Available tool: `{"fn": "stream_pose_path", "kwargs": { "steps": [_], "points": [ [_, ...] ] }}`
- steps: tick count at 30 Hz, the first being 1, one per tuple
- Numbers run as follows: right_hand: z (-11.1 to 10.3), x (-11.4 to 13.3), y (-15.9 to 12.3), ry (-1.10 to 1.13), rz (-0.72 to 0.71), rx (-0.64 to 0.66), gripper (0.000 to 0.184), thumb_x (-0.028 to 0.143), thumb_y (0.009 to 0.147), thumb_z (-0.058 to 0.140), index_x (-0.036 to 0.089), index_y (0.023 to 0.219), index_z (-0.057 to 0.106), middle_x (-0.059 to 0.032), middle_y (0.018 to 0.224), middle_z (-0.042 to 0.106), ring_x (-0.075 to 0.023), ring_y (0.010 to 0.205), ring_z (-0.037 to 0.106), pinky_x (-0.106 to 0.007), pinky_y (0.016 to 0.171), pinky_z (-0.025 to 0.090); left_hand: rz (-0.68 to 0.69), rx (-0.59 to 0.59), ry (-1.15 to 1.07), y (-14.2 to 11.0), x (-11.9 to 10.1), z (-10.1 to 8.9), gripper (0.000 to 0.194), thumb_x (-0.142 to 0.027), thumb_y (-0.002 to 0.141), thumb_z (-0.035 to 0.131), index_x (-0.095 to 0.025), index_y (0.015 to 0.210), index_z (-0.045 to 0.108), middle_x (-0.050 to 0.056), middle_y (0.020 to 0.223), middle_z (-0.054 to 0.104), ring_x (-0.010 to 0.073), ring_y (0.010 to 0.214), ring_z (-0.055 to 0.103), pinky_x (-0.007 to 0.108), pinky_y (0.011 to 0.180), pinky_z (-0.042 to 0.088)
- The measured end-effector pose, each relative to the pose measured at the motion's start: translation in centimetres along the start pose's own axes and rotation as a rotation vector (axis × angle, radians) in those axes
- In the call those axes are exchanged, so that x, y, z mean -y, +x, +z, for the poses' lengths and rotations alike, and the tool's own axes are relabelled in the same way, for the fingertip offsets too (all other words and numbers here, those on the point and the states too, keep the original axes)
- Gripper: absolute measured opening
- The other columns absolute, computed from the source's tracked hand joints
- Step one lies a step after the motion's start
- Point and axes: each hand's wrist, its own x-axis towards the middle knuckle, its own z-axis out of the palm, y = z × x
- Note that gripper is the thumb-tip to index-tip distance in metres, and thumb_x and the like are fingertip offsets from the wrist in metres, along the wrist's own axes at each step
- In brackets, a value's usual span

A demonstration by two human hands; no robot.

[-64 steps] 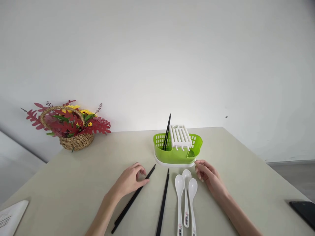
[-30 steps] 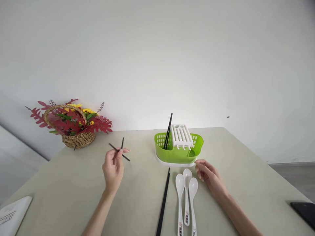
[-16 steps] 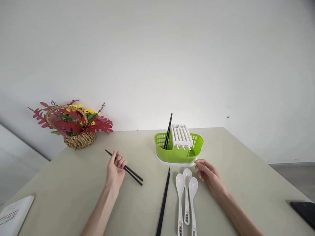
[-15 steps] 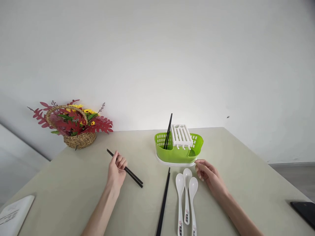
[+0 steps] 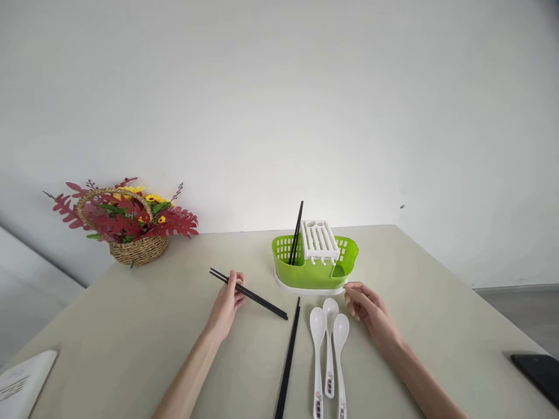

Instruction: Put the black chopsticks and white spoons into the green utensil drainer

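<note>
Slantwise, two chopsticks (image 5: 264,301) (black) lie between left fingers (image 5: 233,278).

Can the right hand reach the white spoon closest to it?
Probably yes. The right hand is beside the nearest white spoon, with nothing between them, though its fingertips are at the white base of the green cutlery holder.

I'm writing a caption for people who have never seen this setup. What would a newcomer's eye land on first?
Probably the bright green holder toward the back of the table, with two dark sticks leaning upright in its left end. Next, the wicker flower basket at far left, red and yellow. Then the left hand, gripping black chopsticks in front of the holder, to its left.
</note>
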Motion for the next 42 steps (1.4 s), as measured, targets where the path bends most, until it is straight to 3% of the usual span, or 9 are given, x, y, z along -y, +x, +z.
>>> {"fn": "stream_pose_path", "kwargs": {
  "steps": [3,9,17,24,27,31,34,38,42],
  "points": [
    [0.0,0.0,0.0,0.004,0.000,-0.002,0.036,0.055,0.078,0.085,0.022,0.088,0.074,0.0003,0.072,0.063,-0.0126,0.057,0.049,-0.026,0.050,0.035,-0.010,0.008,-0.022,-0.6,-0.1,0.3,0.055,-0.074,0.079,0.072,-0.022,0.084,0.055,-0.008,0.071,0.040,0.0060,0.051,0.032,0.020,0.046,0.031],
    [-0.1,-0.1,0.0,0.009,-0.008,0.015,0.034,0.053,0.081,0.084,0.022,0.090,0.074,0.0006,0.073,0.064,-0.0118,0.057,0.050,-0.025,0.051,0.036,0.029,0.001,-0.251,-1.2,1.0,2.5,0.056,-0.064,0.075,0.083,-0.020,0.073,0.047,-0.008,0.076,0.041,0.0052,0.054,0.037,0.024,0.053,0.047],
    [0.4,0.1,-0.5,-0.064,-0.086,0.089,0.033,0.055,0.086,0.079,0.023,0.092,0.074,-0.0006,0.073,0.065,-0.0127,0.060,0.051,-0.026,0.055,0.041,-0.015,0.242,-0.266,-4.2,3.0,5.9,0.054,-0.065,0.085,0.074,-0.019,0.071,0.048,-0.005,0.078,0.038,0.0085,0.063,0.047,0.033,0.071,0.057],
    [0.7,0.9,-1.4,-0.284,-0.156,0.179,0.040,0.061,0.092,0.069,0.022,0.087,0.075,-0.0015,0.072,0.063,-0.0144,0.060,0.051,-0.027,0.054,0.038,0.009,0.384,-0.295,-5.6,3.5,6.6,0.054,-0.065,0.093,0.065,-0.019,0.069,0.048,-0.004,0.078,0.037,0.0102,0.067,0.047,0.034,0.075,0.056],
    [0.7,1.1,-1.7,-0.365,-0.169,0.197,0.043,0.063,0.092,0.068,0.021,0.084,0.074,-0.0008,0.069,0.061,-0.0136,0.059,0.049,-0.027,0.053,0.036,0.011,0.377,-0.327,-5.6,3.5,6.5,0.052,-0.062,0.093,0.066,-0.019,0.069,0.049,-0.003,0.080,0.038,0.0102,0.068,0.048,0.034,0.075,0.056],
    [0.8,0.8,-1.7,-0.394,-0.119,0.295,0.044,0.061,0.094,0.066,0.018,0.101,0.075,-0.0010,0.068,0.065,-0.0108,0.051,0.046,-0.026,0.050,0.036,0.006,0.315,-0.362,-5.5,3.4,6.4,0.048,-0.059,0.092,0.070,-0.018,0.072,0.054,-0.003,0.082,0.042,0.0103,0.070,0.051,0.035,0.078,0.057],
    [0.9,0.5,-1.7,-0.389,-0.105,0.291,0.045,0.059,0.091,0.072,0.017,0.107,0.074,-0.0016,0.070,0.068,-0.0104,0.050,0.048,-0.026,0.049,0.037,0.000,0.273,-0.370,-5.5,3.5,6.5,0.047,-0.058,0.089,0.074,-0.017,0.073,0.057,-0.003,0.081,0.046,0.0115,0.073,0.056,0.037,0.088,0.057],
    [1.1,0.2,-1.5,-0.338,-0.098,0.257,0.045,0.061,0.091,0.072,0.017,0.101,0.073,-0.0024,0.070,0.068,-0.0089,0.046,0.045,-0.025,0.045,0.033,-0.028,0.271,-0.362,-5.6,3.6,6.5,0.044,-0.057,0.087,0.077,-0.017,0.075,0.062,-0.002,0.079,0.054,0.0141,0.077,0.062,0.039,0.096,0.056],
    [1.2,0.4,-1.5,-0.300,-0.093,0.235,0.045,0.061,0.090,0.074,0.017,0.095,0.071,0.0026,0.058,0.059,-0.0082,0.044,0.041,-0.024,0.045,0.032,-0.054,0.263,-0.330,-5.5,3.7,6.5,0.043,-0.060,0.086,0.077,-0.017,0.089,0.070,0.000,0.075,0.062,0.0176,0.083,0.067,0.040,0.099,0.055]
  ]
}}
